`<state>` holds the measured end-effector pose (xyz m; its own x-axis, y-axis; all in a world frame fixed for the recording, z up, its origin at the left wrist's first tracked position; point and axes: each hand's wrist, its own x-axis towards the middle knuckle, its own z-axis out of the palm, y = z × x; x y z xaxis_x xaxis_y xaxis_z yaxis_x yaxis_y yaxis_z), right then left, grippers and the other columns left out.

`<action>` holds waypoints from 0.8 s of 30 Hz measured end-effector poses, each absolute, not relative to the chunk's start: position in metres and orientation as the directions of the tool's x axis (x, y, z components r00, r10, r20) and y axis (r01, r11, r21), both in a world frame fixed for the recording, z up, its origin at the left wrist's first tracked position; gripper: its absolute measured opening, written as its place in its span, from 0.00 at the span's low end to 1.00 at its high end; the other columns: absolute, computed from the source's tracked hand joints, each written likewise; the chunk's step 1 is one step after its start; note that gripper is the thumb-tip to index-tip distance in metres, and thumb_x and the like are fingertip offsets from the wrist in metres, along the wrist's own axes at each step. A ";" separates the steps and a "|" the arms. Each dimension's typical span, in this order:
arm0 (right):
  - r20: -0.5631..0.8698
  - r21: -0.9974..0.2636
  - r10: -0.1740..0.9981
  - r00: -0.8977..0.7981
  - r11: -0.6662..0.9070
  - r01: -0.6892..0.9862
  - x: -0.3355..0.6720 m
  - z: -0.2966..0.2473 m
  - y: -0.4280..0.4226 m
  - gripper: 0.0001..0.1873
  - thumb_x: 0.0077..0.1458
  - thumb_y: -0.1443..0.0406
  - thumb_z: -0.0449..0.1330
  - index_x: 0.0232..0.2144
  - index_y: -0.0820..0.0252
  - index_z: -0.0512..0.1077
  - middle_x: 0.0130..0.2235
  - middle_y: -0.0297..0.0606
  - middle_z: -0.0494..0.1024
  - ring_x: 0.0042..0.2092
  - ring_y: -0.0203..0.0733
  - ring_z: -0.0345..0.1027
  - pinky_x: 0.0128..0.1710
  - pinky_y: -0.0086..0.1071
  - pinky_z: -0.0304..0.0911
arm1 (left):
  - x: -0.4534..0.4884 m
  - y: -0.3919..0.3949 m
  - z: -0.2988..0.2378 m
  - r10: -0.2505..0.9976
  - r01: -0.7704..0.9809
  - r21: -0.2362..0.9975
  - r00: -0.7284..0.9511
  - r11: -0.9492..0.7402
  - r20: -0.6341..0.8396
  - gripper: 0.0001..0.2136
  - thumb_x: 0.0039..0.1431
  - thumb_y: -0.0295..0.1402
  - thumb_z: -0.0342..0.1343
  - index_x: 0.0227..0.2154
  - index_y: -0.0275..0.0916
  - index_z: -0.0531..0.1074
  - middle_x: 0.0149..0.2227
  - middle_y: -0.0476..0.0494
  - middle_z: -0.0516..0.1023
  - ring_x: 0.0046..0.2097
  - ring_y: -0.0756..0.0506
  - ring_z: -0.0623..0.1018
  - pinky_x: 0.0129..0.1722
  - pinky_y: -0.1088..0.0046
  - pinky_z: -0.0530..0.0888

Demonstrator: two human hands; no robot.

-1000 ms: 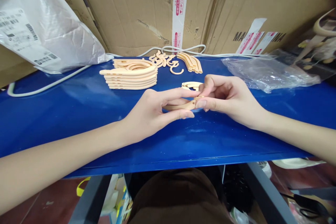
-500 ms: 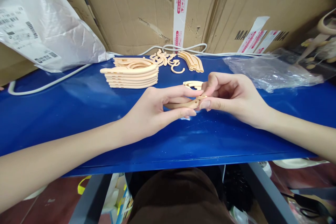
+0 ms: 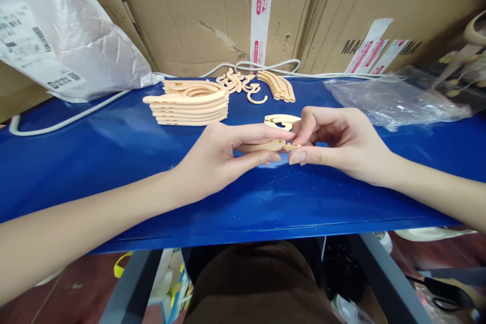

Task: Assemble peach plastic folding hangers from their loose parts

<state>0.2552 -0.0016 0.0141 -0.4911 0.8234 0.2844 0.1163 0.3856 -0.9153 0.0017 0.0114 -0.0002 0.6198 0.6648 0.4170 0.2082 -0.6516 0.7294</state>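
My left hand (image 3: 220,154) pinches a curved beige plastic hanger piece (image 3: 260,146) between thumb and fingers, just above the blue table (image 3: 114,162). My right hand (image 3: 337,142) meets it from the right, fingertips closed on the same piece's end and on a small part I cannot make out. Just behind the hands lie one or two more beige pieces (image 3: 281,119). A neat stack of beige hanger arms (image 3: 188,104) sits farther back on the left.
Loose beige hooks (image 3: 243,86) and a fan of curved pieces (image 3: 279,87) lie at the back. Behind them stand cardboard boxes (image 3: 212,10), with a white cable (image 3: 76,117) along the table. A white plastic bag (image 3: 56,35) is at left, clear plastic wrap (image 3: 391,101) at right.
Both hands stayed together on the beige piece, working it slightly. The piece has tipped a little flatter and the right thumb has slid off its end. The view shifted slightly.
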 end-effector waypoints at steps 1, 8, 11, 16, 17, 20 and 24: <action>0.287 -0.911 0.821 -0.493 0.394 0.125 0.256 0.015 -0.002 0.26 0.52 0.48 0.85 0.27 0.57 0.77 0.32 0.32 0.85 0.29 0.32 0.70 0.27 0.29 0.64 | 0.002 0.011 0.000 0.661 0.199 0.734 0.626 -0.649 0.414 0.13 0.74 0.39 0.69 0.57 0.46 0.89 0.53 0.49 0.93 0.49 0.46 0.92 0.54 0.77 0.88; 0.268 -0.894 0.825 -0.498 0.406 0.191 0.258 0.017 -0.006 0.26 0.53 0.46 0.84 0.28 0.55 0.77 0.32 0.33 0.83 0.30 0.36 0.70 0.28 0.33 0.64 | 0.002 0.010 0.003 0.628 0.178 0.723 0.655 -0.668 0.420 0.10 0.74 0.35 0.67 0.54 0.50 0.89 0.57 0.54 0.92 0.54 0.46 0.92 0.63 0.73 0.85; 0.259 -0.869 0.800 -0.541 0.437 0.230 0.258 0.016 -0.006 0.26 0.56 0.45 0.82 0.29 0.54 0.76 0.31 0.32 0.82 0.29 0.36 0.67 0.26 0.34 0.62 | 0.002 0.010 0.003 0.619 0.194 0.707 0.669 -0.680 0.412 0.09 0.75 0.37 0.66 0.52 0.49 0.88 0.54 0.53 0.93 0.51 0.47 0.92 0.60 0.76 0.84; 0.282 -0.794 0.754 -0.593 0.531 0.297 0.258 0.016 -0.005 0.27 0.62 0.42 0.77 0.29 0.55 0.77 0.31 0.31 0.80 0.29 0.34 0.67 0.26 0.33 0.60 | 0.002 0.008 0.002 0.611 0.237 0.668 0.681 -0.705 0.403 0.08 0.75 0.36 0.65 0.51 0.45 0.86 0.44 0.52 0.93 0.41 0.50 0.90 0.50 0.80 0.83; 0.294 -0.772 0.745 -0.599 0.554 0.311 0.258 0.017 -0.005 0.27 0.63 0.42 0.76 0.29 0.56 0.77 0.31 0.31 0.80 0.30 0.34 0.67 0.27 0.33 0.60 | 0.002 0.008 0.002 0.608 0.249 0.657 0.687 -0.712 0.398 0.08 0.75 0.36 0.64 0.51 0.45 0.85 0.42 0.52 0.92 0.39 0.50 0.89 0.48 0.79 0.83; 0.311 -0.728 0.715 -0.625 0.603 0.327 0.259 0.017 -0.004 0.26 0.64 0.43 0.75 0.30 0.56 0.78 0.30 0.30 0.80 0.29 0.33 0.66 0.27 0.32 0.59 | 0.001 0.009 0.000 0.591 0.277 0.618 0.707 -0.736 0.388 0.08 0.76 0.38 0.62 0.51 0.46 0.83 0.38 0.53 0.90 0.36 0.50 0.87 0.42 0.79 0.81; 0.288 -0.701 0.692 -0.662 0.623 0.347 0.262 0.014 -0.002 0.23 0.67 0.46 0.74 0.32 0.56 0.77 0.26 0.26 0.77 0.26 0.31 0.62 0.26 0.31 0.57 | 0.001 0.010 -0.001 0.574 0.315 0.563 0.730 -0.764 0.371 0.09 0.77 0.40 0.60 0.51 0.46 0.82 0.37 0.51 0.89 0.35 0.49 0.86 0.38 0.77 0.78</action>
<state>0.2617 -0.0018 0.0144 -0.6623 0.6919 0.2875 0.3470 0.6233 -0.7008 0.0012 0.0104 -0.0012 0.7303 0.5737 0.3708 0.3148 -0.7643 0.5628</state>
